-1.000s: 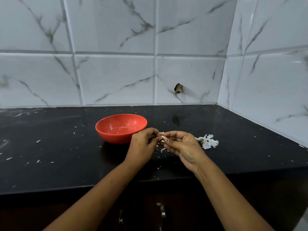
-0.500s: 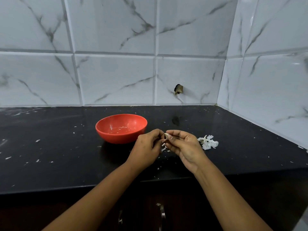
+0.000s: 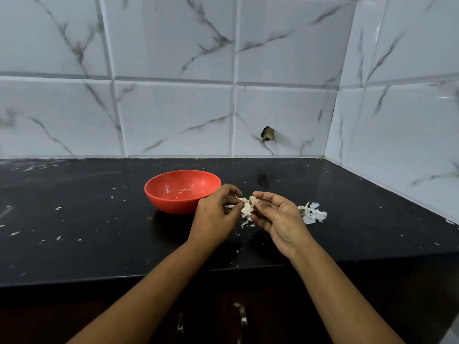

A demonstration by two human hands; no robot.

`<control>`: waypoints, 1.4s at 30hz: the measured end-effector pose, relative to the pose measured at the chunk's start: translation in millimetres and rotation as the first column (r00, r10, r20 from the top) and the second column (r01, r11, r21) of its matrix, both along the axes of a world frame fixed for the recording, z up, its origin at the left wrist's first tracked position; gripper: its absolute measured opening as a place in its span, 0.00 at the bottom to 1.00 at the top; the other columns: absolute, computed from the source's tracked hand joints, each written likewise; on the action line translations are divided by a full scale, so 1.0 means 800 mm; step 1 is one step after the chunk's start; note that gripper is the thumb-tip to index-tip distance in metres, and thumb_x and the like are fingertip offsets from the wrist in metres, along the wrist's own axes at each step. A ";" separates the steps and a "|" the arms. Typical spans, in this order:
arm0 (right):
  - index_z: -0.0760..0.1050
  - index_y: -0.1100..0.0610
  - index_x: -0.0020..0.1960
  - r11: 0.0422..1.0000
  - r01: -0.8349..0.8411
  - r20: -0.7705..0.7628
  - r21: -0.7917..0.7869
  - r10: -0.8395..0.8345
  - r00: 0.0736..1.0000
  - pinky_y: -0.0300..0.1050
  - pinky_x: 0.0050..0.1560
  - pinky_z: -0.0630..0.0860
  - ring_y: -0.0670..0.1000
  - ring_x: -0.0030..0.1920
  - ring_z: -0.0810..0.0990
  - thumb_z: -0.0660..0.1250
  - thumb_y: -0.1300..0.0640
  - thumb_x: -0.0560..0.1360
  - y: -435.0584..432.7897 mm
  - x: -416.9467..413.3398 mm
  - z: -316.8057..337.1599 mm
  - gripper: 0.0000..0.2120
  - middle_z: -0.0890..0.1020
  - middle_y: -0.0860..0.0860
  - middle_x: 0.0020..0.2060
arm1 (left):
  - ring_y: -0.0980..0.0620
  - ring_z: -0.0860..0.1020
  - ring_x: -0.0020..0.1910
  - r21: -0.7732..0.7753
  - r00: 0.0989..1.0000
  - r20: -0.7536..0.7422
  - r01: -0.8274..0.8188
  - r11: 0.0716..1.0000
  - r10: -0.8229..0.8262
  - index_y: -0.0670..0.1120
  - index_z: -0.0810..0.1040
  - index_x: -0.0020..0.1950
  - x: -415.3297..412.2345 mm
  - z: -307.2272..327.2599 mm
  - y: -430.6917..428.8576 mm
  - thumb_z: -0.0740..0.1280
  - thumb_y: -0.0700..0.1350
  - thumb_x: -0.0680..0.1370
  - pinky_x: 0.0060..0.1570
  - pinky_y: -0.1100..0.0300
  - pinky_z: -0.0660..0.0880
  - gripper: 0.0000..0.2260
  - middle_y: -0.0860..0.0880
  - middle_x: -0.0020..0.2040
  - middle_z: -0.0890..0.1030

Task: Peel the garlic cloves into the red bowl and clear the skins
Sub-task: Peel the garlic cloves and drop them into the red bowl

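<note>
peeling just right of red bowl | left hand fingers pinch loose skin; right hand fingers clamp garlic clove | risk: torn flakes may drop into bowl, being so near

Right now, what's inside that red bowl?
Only a few small pale bits and smears show on the bottom of the red bowl. Its near inner wall is hidden behind the rim, and the left hand covers part of its right side.
</note>
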State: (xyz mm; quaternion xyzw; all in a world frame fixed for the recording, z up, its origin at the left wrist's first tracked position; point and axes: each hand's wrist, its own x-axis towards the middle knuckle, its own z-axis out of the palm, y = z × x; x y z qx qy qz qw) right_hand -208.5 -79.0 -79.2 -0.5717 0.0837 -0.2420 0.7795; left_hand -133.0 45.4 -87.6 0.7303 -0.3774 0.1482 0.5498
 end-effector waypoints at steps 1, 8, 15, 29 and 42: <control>0.79 0.60 0.47 1.000 -0.005 -0.001 -0.024 0.005 1.000 0.37 0.39 0.80 0.45 0.38 0.81 0.64 0.69 0.77 0.001 0.000 -0.001 0.08 0.84 0.51 0.38 | 0.66 0.76 0.29 0.002 1.000 0.003 -0.002 1.000 0.002 0.49 0.80 0.46 0.000 0.000 0.000 0.69 0.38 0.75 0.35 0.69 0.73 0.06 0.56 0.38 0.82; 0.79 0.62 0.47 0.989 -0.004 0.023 -0.150 0.008 1.000 0.37 0.43 0.81 0.45 0.40 0.83 0.66 0.69 0.76 0.004 0.000 -0.005 0.05 0.84 0.54 0.40 | 0.66 0.76 0.28 0.018 0.999 -0.036 -0.002 1.000 0.002 0.46 0.84 0.45 0.000 0.002 0.000 0.71 0.41 0.75 0.35 0.66 0.74 0.03 0.53 0.39 0.84; 0.80 0.62 0.44 0.980 0.022 0.050 -0.196 -0.012 0.999 0.35 0.42 0.80 0.45 0.39 0.83 0.67 0.70 0.74 0.007 0.002 -0.007 0.06 0.84 0.54 0.37 | 0.58 0.78 0.26 -0.015 0.987 -0.158 0.033 0.999 -0.035 0.44 0.84 0.44 -0.002 0.004 0.000 0.70 0.36 0.74 0.32 0.65 0.76 0.04 0.49 0.37 0.84; 0.80 0.61 0.45 0.950 0.042 0.081 -0.311 -0.018 0.997 0.32 0.39 0.77 0.44 0.38 0.83 0.63 0.74 0.75 0.012 0.003 -0.008 0.11 0.83 0.53 0.38 | 0.57 0.79 0.25 -0.044 0.947 -0.317 0.042 0.998 -0.054 0.42 0.82 0.38 -0.009 0.014 0.004 0.70 0.33 0.72 0.29 0.69 0.73 0.05 0.46 0.30 0.82; 0.80 0.59 0.44 0.963 0.014 0.074 -0.271 0.007 0.997 0.34 0.42 0.78 0.44 0.41 0.83 0.60 0.73 0.77 0.010 0.001 -0.008 0.14 0.84 0.50 0.38 | 0.55 0.79 0.24 -0.057 0.906 -0.423 -0.009 0.998 -0.016 0.43 0.81 0.38 -0.006 0.014 0.002 0.69 0.35 0.73 0.24 0.70 0.68 0.06 0.50 0.27 0.81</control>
